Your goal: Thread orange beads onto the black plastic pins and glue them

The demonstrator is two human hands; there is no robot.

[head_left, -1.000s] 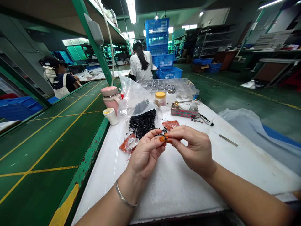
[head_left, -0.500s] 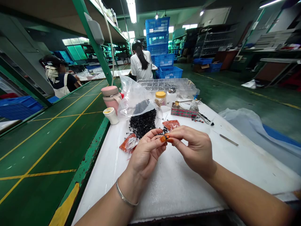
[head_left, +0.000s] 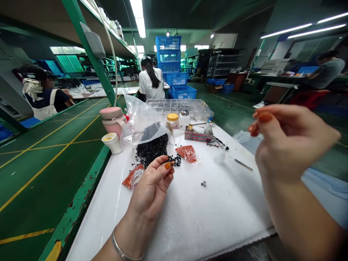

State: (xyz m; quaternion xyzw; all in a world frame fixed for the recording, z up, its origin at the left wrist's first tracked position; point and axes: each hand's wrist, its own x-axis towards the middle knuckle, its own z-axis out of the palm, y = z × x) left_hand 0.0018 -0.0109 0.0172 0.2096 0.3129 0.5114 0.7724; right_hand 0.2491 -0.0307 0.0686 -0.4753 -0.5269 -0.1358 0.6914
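Observation:
My left hand point(head_left: 152, 181) is closed in a pinch over the table, a small black part with an orange tip point(head_left: 172, 163) between thumb and forefinger. Raised at the right, my right hand point(head_left: 290, 139) has thumb and fingertips pressed together; blur hides whatever they may hold. Beyond the left hand lies a heap of small black parts point(head_left: 150, 150), partly under a clear plastic bag point(head_left: 141, 119). Two clear bags of tiny orange pieces, one at the left point(head_left: 132, 177) and one at the right point(head_left: 187, 154), flank it. Three little grey rings point(head_left: 203, 184) sit on the white tabletop point(head_left: 217, 214).
A pink mug point(head_left: 112, 121) and white tub point(head_left: 111, 143) stand at the left edge, beside the green conveyor belt point(head_left: 62, 163). Farther back are a yellow-lidded jar point(head_left: 172, 122), a patterned box point(head_left: 198, 136) and a compartment tray point(head_left: 179, 106). A metal rod point(head_left: 243, 165) lies right. Co-workers sit beyond.
My right hand has left the left hand and risen to the right. The left hand keeps its pinch. The view has turned right, and the grey rings now show.

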